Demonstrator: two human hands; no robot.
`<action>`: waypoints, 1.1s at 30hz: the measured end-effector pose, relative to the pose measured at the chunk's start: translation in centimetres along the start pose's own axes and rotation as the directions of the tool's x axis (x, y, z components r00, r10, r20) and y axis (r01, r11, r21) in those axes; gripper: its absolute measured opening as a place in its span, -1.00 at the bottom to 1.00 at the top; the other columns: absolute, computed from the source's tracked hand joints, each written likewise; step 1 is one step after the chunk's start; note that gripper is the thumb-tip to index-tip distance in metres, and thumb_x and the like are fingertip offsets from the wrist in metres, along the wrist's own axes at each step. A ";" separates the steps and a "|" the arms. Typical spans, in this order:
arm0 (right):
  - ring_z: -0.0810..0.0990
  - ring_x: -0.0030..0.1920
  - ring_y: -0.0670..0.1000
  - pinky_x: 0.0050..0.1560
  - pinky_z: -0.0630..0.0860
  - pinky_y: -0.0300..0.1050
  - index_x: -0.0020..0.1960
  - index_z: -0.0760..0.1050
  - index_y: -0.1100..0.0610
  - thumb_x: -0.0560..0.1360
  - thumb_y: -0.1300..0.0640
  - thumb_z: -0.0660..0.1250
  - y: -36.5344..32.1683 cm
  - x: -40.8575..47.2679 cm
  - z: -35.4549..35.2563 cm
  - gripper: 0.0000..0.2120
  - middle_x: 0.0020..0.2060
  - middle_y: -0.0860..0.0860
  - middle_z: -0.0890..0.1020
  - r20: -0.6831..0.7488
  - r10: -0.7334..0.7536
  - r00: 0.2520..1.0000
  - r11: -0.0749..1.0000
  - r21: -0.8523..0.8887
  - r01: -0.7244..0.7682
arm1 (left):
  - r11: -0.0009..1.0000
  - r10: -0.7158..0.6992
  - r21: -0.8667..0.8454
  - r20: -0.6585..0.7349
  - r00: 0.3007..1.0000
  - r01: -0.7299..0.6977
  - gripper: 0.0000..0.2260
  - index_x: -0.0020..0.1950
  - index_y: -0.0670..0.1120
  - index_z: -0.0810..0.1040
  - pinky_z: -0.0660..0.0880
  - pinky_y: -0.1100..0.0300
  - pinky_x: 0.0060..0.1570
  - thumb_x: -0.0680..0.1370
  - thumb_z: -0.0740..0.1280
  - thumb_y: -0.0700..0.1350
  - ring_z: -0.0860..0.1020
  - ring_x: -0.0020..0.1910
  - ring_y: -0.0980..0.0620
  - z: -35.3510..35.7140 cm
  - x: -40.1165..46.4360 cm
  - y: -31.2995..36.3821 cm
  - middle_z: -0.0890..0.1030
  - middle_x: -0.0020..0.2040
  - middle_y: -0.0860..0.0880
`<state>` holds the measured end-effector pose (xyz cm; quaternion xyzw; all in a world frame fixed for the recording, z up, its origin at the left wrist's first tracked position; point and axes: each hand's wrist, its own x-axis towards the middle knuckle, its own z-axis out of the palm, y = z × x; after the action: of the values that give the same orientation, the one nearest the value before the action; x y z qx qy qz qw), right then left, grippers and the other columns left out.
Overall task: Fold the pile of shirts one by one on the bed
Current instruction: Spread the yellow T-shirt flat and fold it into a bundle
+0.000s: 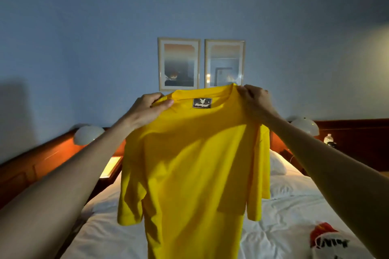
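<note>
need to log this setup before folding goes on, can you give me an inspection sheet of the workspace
surface: bed with rumpled white sheet, pillow at the head end
job's things: yellow shirt held up in the air by its shoulders, label side facing the camera; red, white and black garment lying on the bed at right
clutter: water bottle on the ledge at right
grippers: left hand and right hand each grip a shoulder of the yellow shirt
cables: nothing seen
surroundings: blue wall, two framed pictures, wooden headboard, two dome lamps
</note>
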<state>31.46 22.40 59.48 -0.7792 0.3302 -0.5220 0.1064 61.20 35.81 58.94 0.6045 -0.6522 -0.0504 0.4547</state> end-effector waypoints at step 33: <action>0.50 0.00 0.08 -0.18 0.38 -0.31 0.13 0.60 0.17 0.64 0.01 0.24 0.5 1.8 3.7 -0.73 -0.01 0.06 0.55 0.043 0.091 0.995 0.996 0.010 -0.091 | 0.997 -0.019 0.068 -0.266 0.964 0.038 -0.80 -0.21 -0.15 0.56 0.31 0.17 -0.29 0.53 0.40 -0.06 0.42 -0.28 0.08 -3.6 -0.2 -3.8 0.49 -0.31 -0.02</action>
<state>34.95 20.26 59.01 -0.7737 0.3598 -0.5018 0.1420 66.36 36.76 58.60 0.6313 -0.5780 0.0481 0.5149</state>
